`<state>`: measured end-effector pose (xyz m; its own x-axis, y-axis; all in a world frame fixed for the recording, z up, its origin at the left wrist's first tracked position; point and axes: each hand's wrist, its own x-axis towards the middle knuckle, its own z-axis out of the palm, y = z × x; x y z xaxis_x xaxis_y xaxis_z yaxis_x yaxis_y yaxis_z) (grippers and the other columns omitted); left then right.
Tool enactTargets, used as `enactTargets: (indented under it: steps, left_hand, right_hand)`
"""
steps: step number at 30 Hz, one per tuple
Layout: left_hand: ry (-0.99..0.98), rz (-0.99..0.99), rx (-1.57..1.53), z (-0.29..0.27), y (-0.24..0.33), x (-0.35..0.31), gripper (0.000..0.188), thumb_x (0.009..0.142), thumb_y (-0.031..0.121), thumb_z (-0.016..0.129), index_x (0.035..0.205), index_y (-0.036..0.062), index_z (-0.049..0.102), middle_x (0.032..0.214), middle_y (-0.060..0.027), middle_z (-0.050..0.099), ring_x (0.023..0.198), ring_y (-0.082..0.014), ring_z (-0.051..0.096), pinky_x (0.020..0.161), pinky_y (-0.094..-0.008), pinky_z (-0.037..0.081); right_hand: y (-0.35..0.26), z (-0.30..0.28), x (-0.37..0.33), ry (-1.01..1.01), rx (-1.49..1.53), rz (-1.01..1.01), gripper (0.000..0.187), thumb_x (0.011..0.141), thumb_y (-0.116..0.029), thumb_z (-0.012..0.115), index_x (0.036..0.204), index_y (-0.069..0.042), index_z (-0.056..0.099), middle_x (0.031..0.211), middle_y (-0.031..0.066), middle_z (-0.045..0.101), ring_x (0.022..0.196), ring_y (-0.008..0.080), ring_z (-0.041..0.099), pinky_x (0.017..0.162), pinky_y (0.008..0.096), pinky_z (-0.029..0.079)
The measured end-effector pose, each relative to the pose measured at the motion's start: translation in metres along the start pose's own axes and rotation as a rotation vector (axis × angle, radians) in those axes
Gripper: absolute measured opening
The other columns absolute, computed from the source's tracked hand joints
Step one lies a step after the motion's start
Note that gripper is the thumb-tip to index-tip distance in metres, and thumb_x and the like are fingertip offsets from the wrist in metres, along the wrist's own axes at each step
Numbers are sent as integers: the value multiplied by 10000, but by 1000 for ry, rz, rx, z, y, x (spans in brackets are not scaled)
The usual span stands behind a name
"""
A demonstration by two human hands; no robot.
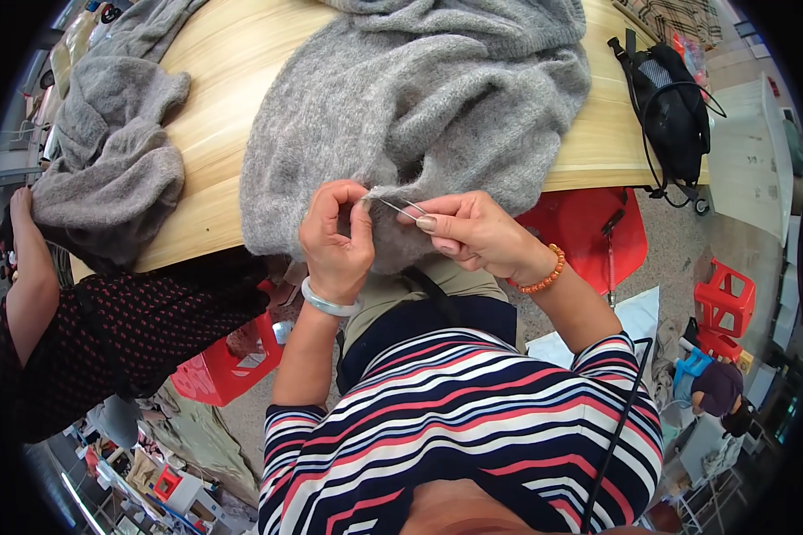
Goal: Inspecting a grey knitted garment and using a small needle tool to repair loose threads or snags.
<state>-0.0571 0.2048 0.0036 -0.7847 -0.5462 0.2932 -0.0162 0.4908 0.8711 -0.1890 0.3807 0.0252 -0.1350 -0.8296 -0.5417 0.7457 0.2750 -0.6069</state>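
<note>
A grey fuzzy knitted garment (330,116) lies heaped on the table, and its near edge hangs over toward my lap. My left hand (337,241), with a pale bangle at the wrist, pinches a bit of that edge between thumb and forefinger. In my right hand (473,232), which wears an orange bead bracelet, a thin metal needle (394,207) is gripped between thumb and fingers. Its far end meets the knit beside my left fingertips. Whether the tip passes through the stitches is too small to tell.
The wooden table (214,107) carries a second grey knit (116,160) at left, beside a co-worker's arm (34,254). A black bag with straps (674,116) lies at its right end. Red stools (598,236) stand below, and a white panel (754,160) is farther right.
</note>
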Motion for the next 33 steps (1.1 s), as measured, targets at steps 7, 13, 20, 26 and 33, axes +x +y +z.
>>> enactTargets:
  steps: [7, 13, 20, 26, 33]
  left_hand:
    - [-127, -415, -531, -5, -11, 6, 57, 941, 20, 643, 998, 14, 642, 904, 22, 624, 762, -31, 532, 670, -182, 423]
    - [-281, -578, -562, -20, -12, 19, 94, 918, 102, 687, 996, 59, 658, 819, 68, 591, 704, -11, 489, 629, -181, 387]
    - [-310, -635, -686, -32, -7, 12, 132, 937, 116, 685, 1044, 40, 676, 854, 54, 628, 717, -15, 508, 636, -171, 394]
    - [-268, -448, -394, -26, -2, 1, 117, 940, 52, 641, 1046, 12, 671, 873, 45, 632, 792, -17, 536, 701, -184, 435]
    - [-352, -619, -720, -44, 5, 21, 119, 950, 153, 655, 1027, 62, 658, 832, 67, 607, 710, -7, 507, 650, -172, 387]
  right_hand:
    - [-18, -3, -1, 41, -406, -69, 292, 1012, -199, 579, 1235, -29, 661, 635, -52, 520, 486, 14, 381, 411, 200, 290]
    - [-41, 3, -1, 6, -444, 91, 286, 1014, -200, 577, 1257, -76, 663, 643, -59, 489, 470, 9, 342, 399, 187, 257]
    - [-35, 1, 1, -71, -698, -202, 262, 985, -118, 567, 1194, -6, 678, 636, -51, 520, 563, 16, 430, 498, 210, 341]
    - [-25, 1, -4, -39, -823, -299, 254, 956, -88, 578, 1168, 5, 681, 691, -40, 558, 636, 17, 452, 546, 221, 381]
    - [-40, 5, -3, -78, -974, -538, 292, 956, -35, 547, 1228, 14, 643, 828, 26, 655, 715, 52, 525, 633, 223, 446]
